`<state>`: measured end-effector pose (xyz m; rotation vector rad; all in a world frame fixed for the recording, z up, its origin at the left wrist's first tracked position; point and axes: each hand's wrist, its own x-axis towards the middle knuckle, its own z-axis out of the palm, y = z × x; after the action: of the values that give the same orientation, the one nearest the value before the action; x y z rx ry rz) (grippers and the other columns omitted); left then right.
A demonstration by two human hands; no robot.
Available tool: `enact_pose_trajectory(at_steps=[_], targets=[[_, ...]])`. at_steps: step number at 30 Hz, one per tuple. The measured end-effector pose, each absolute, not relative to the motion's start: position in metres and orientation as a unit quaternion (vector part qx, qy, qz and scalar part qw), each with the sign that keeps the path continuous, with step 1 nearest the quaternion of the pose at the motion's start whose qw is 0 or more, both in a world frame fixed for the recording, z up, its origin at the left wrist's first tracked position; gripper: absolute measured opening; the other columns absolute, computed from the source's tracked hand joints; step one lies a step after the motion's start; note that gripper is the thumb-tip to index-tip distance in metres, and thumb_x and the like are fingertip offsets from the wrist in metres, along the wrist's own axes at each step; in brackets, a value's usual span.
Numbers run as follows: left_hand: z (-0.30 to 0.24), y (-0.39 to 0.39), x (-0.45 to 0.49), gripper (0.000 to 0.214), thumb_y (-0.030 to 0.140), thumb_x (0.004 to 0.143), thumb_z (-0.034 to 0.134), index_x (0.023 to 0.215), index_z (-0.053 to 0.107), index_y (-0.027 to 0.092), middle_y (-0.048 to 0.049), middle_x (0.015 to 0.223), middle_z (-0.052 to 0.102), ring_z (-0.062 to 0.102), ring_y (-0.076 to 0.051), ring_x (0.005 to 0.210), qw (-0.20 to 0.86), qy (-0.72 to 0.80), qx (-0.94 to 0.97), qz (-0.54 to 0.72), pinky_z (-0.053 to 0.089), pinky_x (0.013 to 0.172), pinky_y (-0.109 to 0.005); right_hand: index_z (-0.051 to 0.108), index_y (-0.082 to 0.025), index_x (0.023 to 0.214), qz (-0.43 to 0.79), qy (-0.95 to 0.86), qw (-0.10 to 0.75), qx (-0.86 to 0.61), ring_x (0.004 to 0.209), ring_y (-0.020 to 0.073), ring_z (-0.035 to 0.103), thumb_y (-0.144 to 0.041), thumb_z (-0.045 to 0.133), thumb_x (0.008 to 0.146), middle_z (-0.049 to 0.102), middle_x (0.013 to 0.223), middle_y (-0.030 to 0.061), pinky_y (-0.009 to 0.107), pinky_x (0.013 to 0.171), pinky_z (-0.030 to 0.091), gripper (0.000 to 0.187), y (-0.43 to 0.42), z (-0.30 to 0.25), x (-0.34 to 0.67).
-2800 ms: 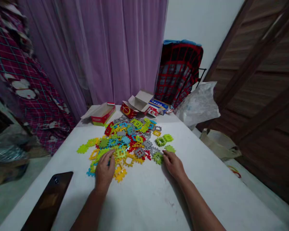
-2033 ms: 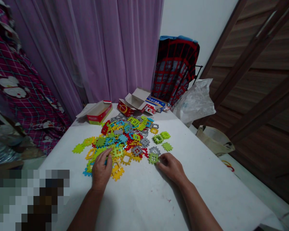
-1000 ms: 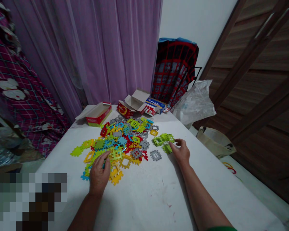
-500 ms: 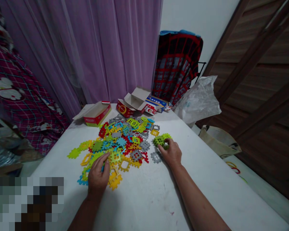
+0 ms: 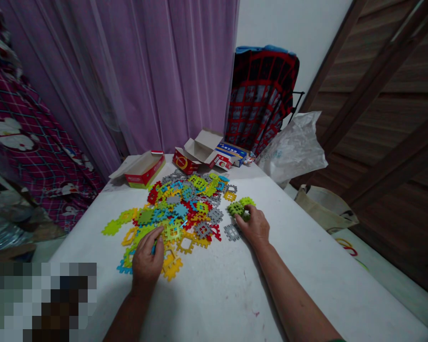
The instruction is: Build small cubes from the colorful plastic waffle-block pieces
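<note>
"If the pile of interlocking plastic tiles [image 5: 181, 210] is the clock's centre, where are the hands?"

"The left hand [image 5: 148, 254] is at seven, loosely curved over the pile's edge. The right hand [image 5: 253, 228], after three, has thumb and fingers slightly apart about the green tiles [image 5: 236, 208] at three, partly hiding them. Whether either hand grips a tile, I cannot tell."

"And around?"

"A grey tile [image 5: 231, 232] lies just beside the right hand. Beyond the pile: an open red-and-green box [image 5: 146, 173] near half past ten, a blue box [image 5: 231, 151] near half past one."
</note>
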<state>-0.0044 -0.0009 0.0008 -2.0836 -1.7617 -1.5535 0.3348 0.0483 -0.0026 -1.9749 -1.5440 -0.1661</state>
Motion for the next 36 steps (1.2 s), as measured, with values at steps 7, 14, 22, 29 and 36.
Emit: enact_pose_trajectory(at_steps=[7, 14, 22, 29, 36], targets=[[0.002, -0.002, -0.005, 0.031, 0.031, 0.091, 0.048, 0.111, 0.069, 0.021, -0.0077, 0.111, 0.073, 0.068, -0.022, 0.105, -0.01, -0.567, -0.665, -0.486, 0.054, 0.097, -0.039, 0.06, -0.02, 0.115, -0.045, -0.584, 0.307, -0.75, 0.095, 0.024, 0.057, -0.051, 0.057, 0.081, 0.067, 0.1, 0.0097, 0.033, 0.077, 0.042, 0.046, 0.048, -0.002, 0.335], [0.002, -0.003, -0.004, 0.03, 0.031, 0.091, 0.047, 0.11, 0.069, 0.021, -0.0074, 0.11, 0.073, 0.068, -0.022, 0.104, -0.004, -0.567, -0.663, -0.488, 0.054, 0.096, -0.038, 0.061, -0.019, 0.114, -0.044, -0.569, 0.37, -0.733, 0.101, 0.0249, 0.058, -0.052, 0.051, 0.083, 0.067, 0.107, 0.0108, 0.036, 0.086, 0.044, 0.046, 0.048, -0.003, 0.335], [0.003, -0.004, -0.004, 0.031, 0.029, 0.091, 0.047, 0.11, 0.07, 0.022, -0.0076, 0.109, 0.074, 0.068, -0.022, 0.103, 0.001, -0.559, -0.673, -0.484, 0.054, 0.096, -0.039, 0.062, -0.017, 0.113, -0.033, -0.555, 0.414, -0.721, 0.101, 0.0257, 0.059, -0.05, 0.043, 0.086, 0.067, 0.106, 0.0128, 0.039, 0.088, 0.046, 0.047, 0.045, -0.003, 0.338], [-0.001, -0.009, -0.005, 0.03, 0.029, 0.091, 0.048, 0.11, 0.07, 0.021, -0.0073, 0.11, 0.074, 0.068, -0.021, 0.103, 0.0, -0.563, -0.664, -0.493, 0.055, 0.095, -0.038, 0.063, -0.016, 0.111, -0.036, -0.543, 0.448, -0.709, 0.096, 0.0251, 0.059, -0.049, 0.04, 0.087, 0.067, 0.103, 0.0132, 0.039, 0.087, 0.046, 0.046, 0.038, -0.003, 0.343], [-0.003, -0.017, -0.006, 0.031, 0.029, 0.092, 0.047, 0.11, 0.07, 0.019, -0.0077, 0.109, 0.074, 0.069, -0.021, 0.101, 0.014, -0.566, -0.659, -0.495, 0.056, 0.093, -0.037, 0.063, -0.017, 0.11, -0.064, -0.56, 0.471, -0.678, 0.094, 0.0255, 0.058, -0.048, 0.044, 0.087, 0.067, 0.1, 0.0121, 0.041, 0.085, 0.046, 0.043, 0.03, -0.009, 0.349]])
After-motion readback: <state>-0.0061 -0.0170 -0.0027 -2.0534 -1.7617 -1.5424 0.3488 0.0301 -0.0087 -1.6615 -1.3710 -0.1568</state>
